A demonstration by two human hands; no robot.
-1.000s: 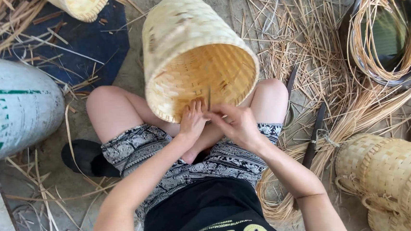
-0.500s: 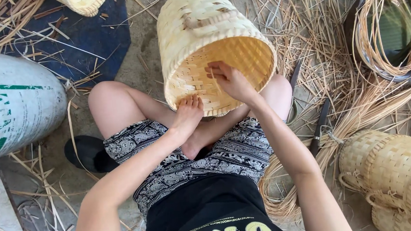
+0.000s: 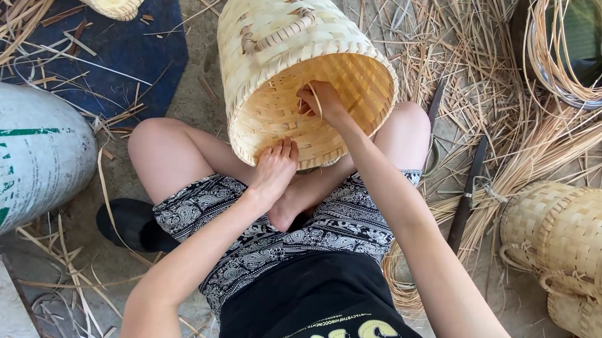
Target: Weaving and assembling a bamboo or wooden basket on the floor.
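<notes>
A pale woven bamboo basket (image 3: 285, 36) lies on its side between my knees, its open mouth toward me. My left hand (image 3: 274, 169) presses on the basket's near rim, fingers together on the weave. My right hand (image 3: 319, 100) reaches inside the mouth and pinches a thin bamboo strip near the inner wall. I sit cross-legged in patterned shorts and a black shirt.
A white sack (image 3: 18, 164) lies at the left. Finished baskets (image 3: 582, 248) are stacked at the lower right. A dark basin (image 3: 574, 30) holds coiled strips at the upper right. A long knife (image 3: 467, 196) lies by my right knee among loose straw.
My right hand has gone from the rim into the basket's mouth, drawing a strip. The basket has tipped up more. My left hand stays on the near rim.
</notes>
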